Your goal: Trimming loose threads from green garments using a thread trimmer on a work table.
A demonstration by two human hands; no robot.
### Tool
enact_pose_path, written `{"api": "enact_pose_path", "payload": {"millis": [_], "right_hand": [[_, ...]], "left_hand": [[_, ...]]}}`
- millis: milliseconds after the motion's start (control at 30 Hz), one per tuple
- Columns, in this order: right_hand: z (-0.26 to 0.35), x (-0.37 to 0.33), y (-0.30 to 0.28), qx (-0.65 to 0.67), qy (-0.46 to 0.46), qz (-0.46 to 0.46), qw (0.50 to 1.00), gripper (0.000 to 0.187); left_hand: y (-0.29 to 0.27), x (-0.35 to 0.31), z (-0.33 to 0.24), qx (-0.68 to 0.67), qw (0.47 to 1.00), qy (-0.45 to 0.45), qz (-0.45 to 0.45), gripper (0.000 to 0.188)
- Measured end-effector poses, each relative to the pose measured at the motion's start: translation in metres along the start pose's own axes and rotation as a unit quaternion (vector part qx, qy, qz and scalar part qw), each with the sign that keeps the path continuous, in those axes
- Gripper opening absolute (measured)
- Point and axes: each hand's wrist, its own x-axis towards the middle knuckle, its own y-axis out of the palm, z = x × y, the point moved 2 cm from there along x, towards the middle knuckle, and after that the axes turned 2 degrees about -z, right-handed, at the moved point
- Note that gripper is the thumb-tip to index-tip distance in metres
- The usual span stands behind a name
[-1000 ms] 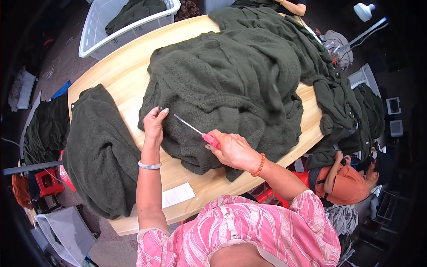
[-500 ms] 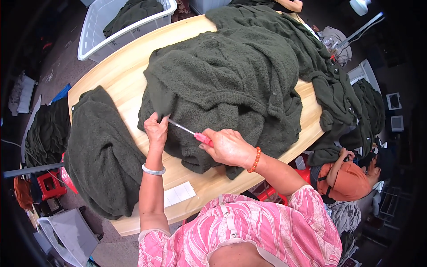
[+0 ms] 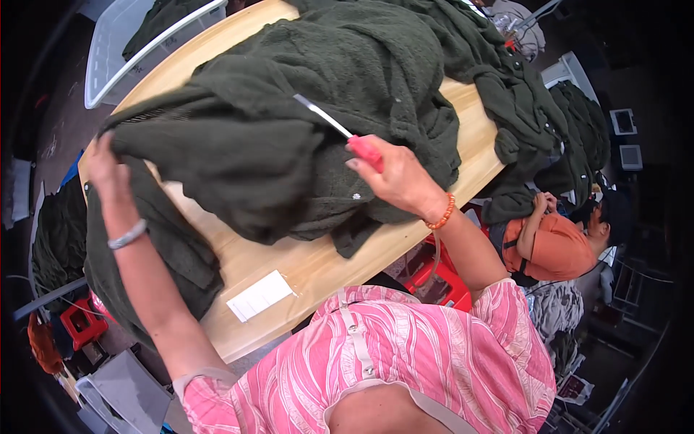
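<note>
A dark green knitted garment (image 3: 238, 159), with snap-like buttons on it, lies bunched on the wooden table (image 3: 253, 278). Its far left part is stretched out toward my left hand (image 3: 108, 168), whose closed fingers pinch the edge; motion blurs them a little. In my right hand (image 3: 405, 177) is a slim tool with a red handle (image 3: 367, 153) and a thin metal shaft, much like a screwdriver. The shaft points up and left, above the garment. Another dark green garment (image 3: 159, 253) hangs over the table's left end, beneath my left forearm.
A white paper slip (image 3: 258, 296) lies near the table's front edge. Beyond the far left edge stands a clear plastic bin (image 3: 155, 45) with dark cloth inside. More green garments (image 3: 524, 116) lie at the right. A person in orange (image 3: 553, 246) sits there, near a red stool (image 3: 448, 278).
My left hand has swung out to the left, pulling the garment's edge with it. My right hand and the tool have moved up and right, away from the left hand. The view has shifted.
</note>
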Motion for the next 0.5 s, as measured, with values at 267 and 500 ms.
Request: {"api": "enact_pose_path", "payload": {"millis": [267,500], "right_hand": [[-0.068,-0.073,-0.037,-0.053,0.082,0.005,0.995,0.028],[-0.074,-0.106,-0.034,-0.089,0.023,0.096,0.991,0.027]], "left_hand": [[0.122,-0.276,0.032,0.304,0.883,0.221,0.281,0.029],[0.126,-0.342,0.122,0.551,0.742,0.213,0.316,0.063]]}}
